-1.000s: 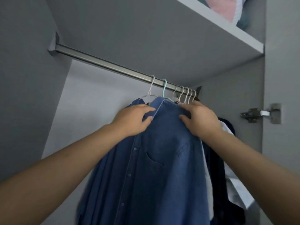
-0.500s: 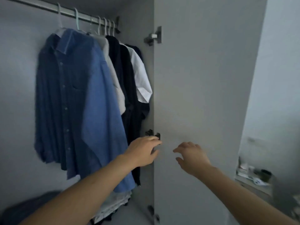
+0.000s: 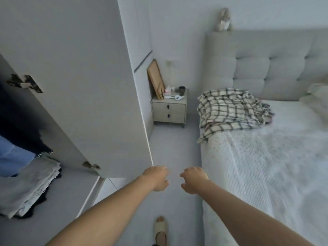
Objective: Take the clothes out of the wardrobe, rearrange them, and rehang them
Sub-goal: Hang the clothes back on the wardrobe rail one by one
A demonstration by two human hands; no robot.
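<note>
Head view, hands: we see the left hand (image 3: 157,178) and the right hand (image 3: 192,179) stretched out side by side over the floor (image 3: 174,148), close together but apart.
Left fingers: loosely curled downward, holding nothing.
Right fingers: loosely curled as well, thumb hanging below, holding nothing.
Wardrobe: the open wardrobe door (image 3: 74,86) stands at our left, its lower corner just beside the left hand; we cannot tell whether they touch. Two hinges show on its inner face.
Clothes: at the far left edge, inside the wardrobe, we see a dark garment (image 3: 16,125) hanging with a blue shirt (image 3: 12,160) below and in front of it; only their lower parts show.
Folded pile: a stack of light folded fabric (image 3: 26,189) lies on the wardrobe floor under the hanging clothes, with dark cloth beneath it.
Bed: the bed (image 3: 266,166) with its white cover fills the right side; a checked blanket (image 3: 230,110) lies bunched near the padded headboard (image 3: 266,64).
Nightstand: a two-drawer nightstand (image 3: 169,110) stands between wardrobe and bed, with small items and a leaning wooden frame (image 3: 156,79) on top.
Below: one slippered foot (image 3: 160,231) on the floor.
</note>
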